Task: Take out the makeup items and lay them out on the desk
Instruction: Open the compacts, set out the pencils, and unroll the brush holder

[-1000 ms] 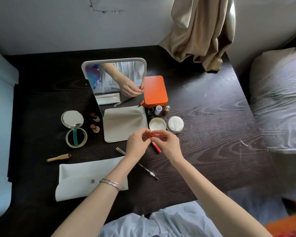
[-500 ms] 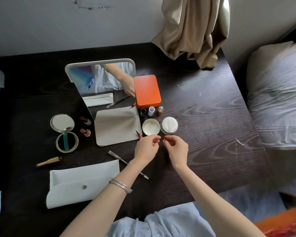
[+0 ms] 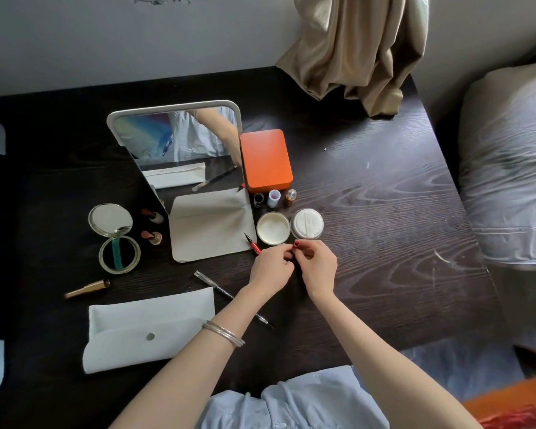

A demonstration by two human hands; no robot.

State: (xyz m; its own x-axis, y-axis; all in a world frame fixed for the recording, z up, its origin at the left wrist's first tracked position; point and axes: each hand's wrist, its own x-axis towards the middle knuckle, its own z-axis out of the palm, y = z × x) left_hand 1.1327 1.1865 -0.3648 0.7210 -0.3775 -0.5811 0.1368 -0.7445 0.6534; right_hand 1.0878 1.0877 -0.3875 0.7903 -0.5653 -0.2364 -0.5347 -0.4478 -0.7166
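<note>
Centrally, toward the front edge of the dark wood-grained desk [image 3: 384, 212], a slim red liner pen [image 3: 252, 244] with a fine black tip is pinched in the curled fingers of the left hand [image 3: 270, 272], while its small red cap [image 3: 297, 244] is pinched by the fingertips of the right hand [image 3: 317, 269]. Just behind the hands, a round cream jar [image 3: 273, 228] and a round white puff container [image 3: 307, 224] are seen touching side by side. A glossy orange rectangular box [image 3: 266, 160] is set behind them, beside a tilted white-framed mirror [image 3: 174, 134]. A flat white pouch [image 3: 149, 329] with a snap lies near the front left corner, and a thin black pencil [image 3: 229, 295] is partly hidden beneath the left wrist.
</note>
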